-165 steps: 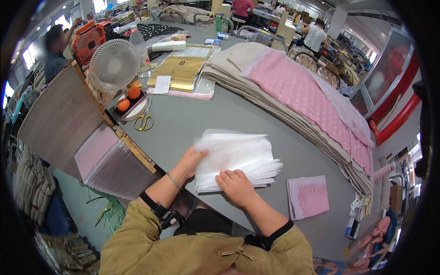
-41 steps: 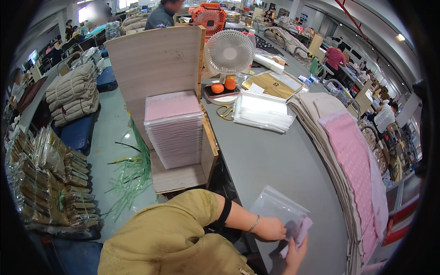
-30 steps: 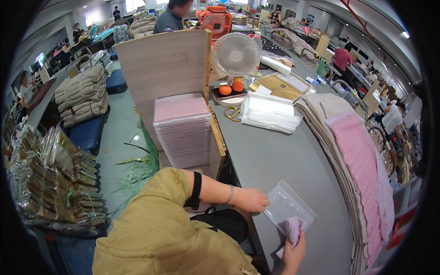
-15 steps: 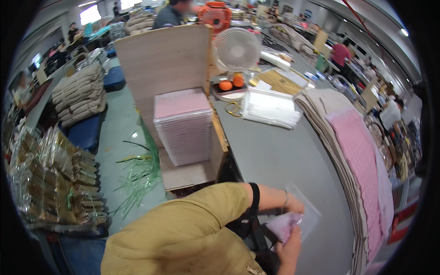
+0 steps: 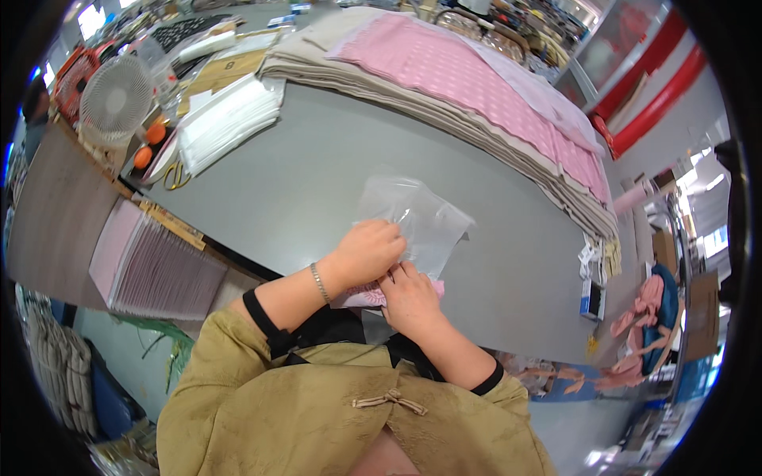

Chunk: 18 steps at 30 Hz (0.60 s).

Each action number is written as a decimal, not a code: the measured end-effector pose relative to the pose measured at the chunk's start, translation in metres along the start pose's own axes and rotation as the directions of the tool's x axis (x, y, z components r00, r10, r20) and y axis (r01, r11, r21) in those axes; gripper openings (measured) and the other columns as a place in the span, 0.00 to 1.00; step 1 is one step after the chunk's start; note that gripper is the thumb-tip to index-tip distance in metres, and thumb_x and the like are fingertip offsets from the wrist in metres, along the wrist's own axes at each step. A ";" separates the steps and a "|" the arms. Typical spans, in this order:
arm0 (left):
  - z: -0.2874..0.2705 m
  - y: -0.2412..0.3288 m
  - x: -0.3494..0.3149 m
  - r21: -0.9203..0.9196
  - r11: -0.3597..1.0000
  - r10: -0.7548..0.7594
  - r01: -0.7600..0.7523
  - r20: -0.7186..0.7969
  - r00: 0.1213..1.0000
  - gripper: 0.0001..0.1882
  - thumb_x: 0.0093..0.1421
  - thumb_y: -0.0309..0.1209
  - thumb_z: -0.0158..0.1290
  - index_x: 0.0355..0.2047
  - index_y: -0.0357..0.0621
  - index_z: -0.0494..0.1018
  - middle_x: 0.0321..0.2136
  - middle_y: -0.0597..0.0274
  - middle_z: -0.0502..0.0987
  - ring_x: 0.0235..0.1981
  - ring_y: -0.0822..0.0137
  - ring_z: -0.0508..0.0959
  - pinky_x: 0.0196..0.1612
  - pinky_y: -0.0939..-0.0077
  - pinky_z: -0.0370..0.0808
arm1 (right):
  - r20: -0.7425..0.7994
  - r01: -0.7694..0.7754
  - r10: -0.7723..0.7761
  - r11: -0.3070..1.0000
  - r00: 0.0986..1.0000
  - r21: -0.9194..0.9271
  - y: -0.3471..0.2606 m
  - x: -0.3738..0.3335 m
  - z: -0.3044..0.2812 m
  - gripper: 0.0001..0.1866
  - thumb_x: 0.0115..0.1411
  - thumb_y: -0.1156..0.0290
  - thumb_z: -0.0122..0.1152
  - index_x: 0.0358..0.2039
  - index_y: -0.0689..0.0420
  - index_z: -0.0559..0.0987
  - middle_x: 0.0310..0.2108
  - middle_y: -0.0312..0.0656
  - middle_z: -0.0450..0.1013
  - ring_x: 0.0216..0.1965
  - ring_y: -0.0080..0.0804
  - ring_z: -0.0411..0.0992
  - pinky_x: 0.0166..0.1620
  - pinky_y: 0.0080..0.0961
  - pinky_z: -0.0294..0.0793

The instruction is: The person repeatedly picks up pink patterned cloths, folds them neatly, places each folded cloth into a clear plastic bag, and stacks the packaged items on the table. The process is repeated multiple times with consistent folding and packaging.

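**Both my hands meet over a pink cloth at the mouth of a clear bag**

The pink cloth (image 5: 361,296) lies by the near edge of the desk (image 5: 508,238), mostly under my hands, with bits showing left and right of my fingers. Beyond it a clear plastic bag (image 5: 414,214) spreads toward the middle of the desk, crumpled and shiny. I can't tell how much of the cloth, if any, sits inside the bag.

My left hand (image 5: 367,252) lies over the near part of the bag, fingers curled in. My right hand (image 5: 413,297) comes from the right, its fingers bent and close together over cloth and bag, its fingertips beside my left hand. Each grip looks drawn in, but the undersides are hidden, so I can't tell what either one pinches.

Toward the left end of the desk a stack of white sleeves (image 5: 230,123) lies beside gold-handled scissors (image 5: 176,177). Past the scissors are two orange round things (image 5: 144,157) and a white fan (image 5: 113,97); gold packets (image 5: 226,73) lie beyond the stack.

Along the far edge run thick layers of beige fabric (image 5: 444,117), with a long pink dotted fabric (image 5: 468,71) on top. A small blue-and-white box (image 5: 592,300) is by the right edge.

Off the near edge, to my left, a stack of pink folded pieces (image 5: 159,262) stands beside a wooden board (image 5: 59,214).
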State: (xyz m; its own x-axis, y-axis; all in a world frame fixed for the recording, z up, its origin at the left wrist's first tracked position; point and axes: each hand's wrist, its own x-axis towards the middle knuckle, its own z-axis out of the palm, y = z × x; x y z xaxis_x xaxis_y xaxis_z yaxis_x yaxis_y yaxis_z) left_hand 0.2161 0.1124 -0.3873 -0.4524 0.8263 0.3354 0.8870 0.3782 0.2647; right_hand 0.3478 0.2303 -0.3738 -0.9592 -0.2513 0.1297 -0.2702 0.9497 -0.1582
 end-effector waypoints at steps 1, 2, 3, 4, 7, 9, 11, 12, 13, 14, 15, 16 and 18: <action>-0.003 0.003 -0.003 -0.014 0.998 -0.069 0.069 -0.031 0.997 0.04 0.53 0.29 0.54 0.29 0.44 0.75 0.32 0.59 0.73 0.36 0.56 0.75 0.40 0.65 0.75 | 0.044 -0.062 0.062 0.998 0.997 -0.017 -0.003 0.000 0.000 0.31 0.44 0.74 0.60 0.53 0.58 0.71 0.48 0.47 0.68 0.48 0.42 0.66 0.39 0.36 0.70; -0.003 0.003 -0.003 -0.013 0.983 -0.181 0.181 0.001 0.983 0.04 0.53 0.29 0.55 0.29 0.44 0.75 0.31 0.60 0.73 0.36 0.57 0.74 0.39 0.66 0.75 | 0.010 -0.093 0.094 0.995 0.996 -0.033 -0.004 -0.002 0.000 0.30 0.45 0.75 0.59 0.53 0.58 0.71 0.48 0.47 0.68 0.47 0.42 0.66 0.39 0.36 0.70; -0.001 0.001 -0.004 -0.028 0.990 -0.136 0.135 -0.044 0.990 0.04 0.53 0.29 0.55 0.29 0.45 0.76 0.32 0.60 0.73 0.36 0.57 0.74 0.40 0.66 0.74 | 0.044 -0.148 0.151 0.987 0.988 -0.058 -0.005 -0.002 -0.001 0.30 0.45 0.75 0.58 0.54 0.58 0.71 0.48 0.47 0.67 0.47 0.41 0.66 0.38 0.35 0.69; 0.003 -0.002 -0.004 -0.024 0.990 -0.137 0.136 -0.025 0.990 0.05 0.53 0.30 0.55 0.30 0.45 0.77 0.32 0.60 0.73 0.37 0.57 0.74 0.40 0.66 0.74 | -0.015 -0.113 0.113 0.993 0.994 -0.042 -0.005 -0.003 -0.001 0.30 0.46 0.75 0.57 0.54 0.58 0.70 0.48 0.48 0.67 0.48 0.42 0.66 0.40 0.36 0.70; 0.022 -0.020 0.000 -0.135 0.986 -0.088 0.094 0.050 0.995 0.09 0.53 0.28 0.54 0.35 0.49 0.79 0.36 0.61 0.74 0.40 0.57 0.74 0.44 0.66 0.73 | 0.002 -0.085 0.085 0.996 0.996 -0.013 0.002 -0.001 0.001 0.31 0.48 0.75 0.55 0.56 0.58 0.68 0.49 0.49 0.67 0.52 0.43 0.65 0.44 0.39 0.70; 0.030 -0.033 0.000 -0.227 0.974 0.010 -0.019 -0.037 0.999 0.10 0.53 0.28 0.53 0.36 0.50 0.80 0.38 0.62 0.75 0.41 0.58 0.74 0.47 0.63 0.72 | -0.076 -0.006 0.006 1.000 0.997 0.002 0.011 0.004 0.004 0.32 0.49 0.74 0.55 0.58 0.58 0.66 0.51 0.51 0.66 0.55 0.45 0.65 0.48 0.40 0.70; 0.030 -0.039 0.000 -0.206 0.977 -0.046 0.056 0.054 0.997 0.17 0.53 0.25 0.51 0.44 0.49 0.78 0.48 0.55 0.73 0.50 0.54 0.71 0.55 0.60 0.67 | 0.061 -0.057 0.054 0.996 0.997 0.062 0.025 0.006 0.003 0.32 0.50 0.74 0.54 0.59 0.59 0.65 0.54 0.53 0.65 0.57 0.46 0.64 0.51 0.40 0.70; 0.027 -0.038 0.001 -0.205 0.977 -0.055 0.053 -0.004 0.998 0.20 0.52 0.23 0.51 0.47 0.49 0.76 0.50 0.53 0.72 0.53 0.53 0.70 0.57 0.59 0.65 | 0.103 -0.079 0.072 0.995 0.992 0.060 0.032 0.008 0.001 0.32 0.51 0.74 0.54 0.59 0.59 0.65 0.55 0.54 0.64 0.58 0.47 0.63 0.52 0.40 0.70; 0.022 -0.034 0.001 -0.189 0.976 -0.107 0.104 -0.001 0.994 0.22 0.52 0.22 0.50 0.49 0.48 0.75 0.52 0.51 0.71 0.55 0.52 0.68 0.59 0.58 0.63 | 0.124 -0.171 0.163 0.984 0.979 0.059 0.038 0.009 -0.002 0.32 0.50 0.75 0.55 0.59 0.60 0.64 0.57 0.55 0.63 0.58 0.48 0.63 0.52 0.40 0.70; 0.017 -0.028 0.002 -0.138 0.985 -0.119 0.107 -0.082 0.989 0.24 0.51 0.21 0.49 0.51 0.48 0.73 0.54 0.49 0.68 0.58 0.51 0.66 0.60 0.56 0.62 | 0.156 -0.274 0.268 0.961 0.951 0.022 0.044 0.011 -0.008 0.33 0.50 0.75 0.56 0.59 0.61 0.63 0.58 0.57 0.61 0.58 0.49 0.63 0.52 0.40 0.71; 0.011 -0.019 0.005 -0.072 0.984 -0.169 0.162 -0.106 0.980 0.26 0.51 0.20 0.49 0.53 0.47 0.71 0.56 0.48 0.66 0.60 0.51 0.64 0.61 0.55 0.60 | 0.184 -0.375 0.371 0.927 0.910 -0.017 0.050 0.012 -0.014 0.33 0.50 0.75 0.57 0.59 0.61 0.63 0.59 0.58 0.60 0.58 0.50 0.64 0.51 0.40 0.71; 0.004 -0.010 0.008 0.004 0.964 -0.265 0.266 -0.076 0.961 0.28 0.50 0.19 0.48 0.55 0.46 0.69 0.58 0.46 0.64 0.62 0.50 0.62 0.63 0.53 0.58 | 0.164 -0.478 0.474 0.878 0.865 -0.011 0.055 0.012 -0.021 0.34 0.50 0.74 0.57 0.60 0.62 0.62 0.59 0.60 0.59 0.58 0.50 0.64 0.51 0.40 0.71; -0.005 0.017 0.011 0.025 0.995 -0.091 0.100 -0.253 0.963 0.31 0.47 0.16 0.47 0.55 0.44 0.68 0.60 0.45 0.61 0.63 0.47 0.60 0.63 0.48 0.56 | 0.123 -0.666 0.660 0.746 0.741 0.012 0.063 0.011 -0.037 0.36 0.50 0.73 0.59 0.61 0.62 0.60 0.61 0.62 0.56 0.58 0.52 0.63 0.51 0.41 0.71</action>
State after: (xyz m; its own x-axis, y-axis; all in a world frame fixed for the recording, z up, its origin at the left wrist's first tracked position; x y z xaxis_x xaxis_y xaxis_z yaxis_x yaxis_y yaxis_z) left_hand 0.2256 0.1254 -0.3746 -0.5394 0.6563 0.5275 0.8393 0.4694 0.2742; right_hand 0.3235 0.2949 -0.3461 -0.8994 0.4176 -0.1292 0.4365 0.8734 -0.2158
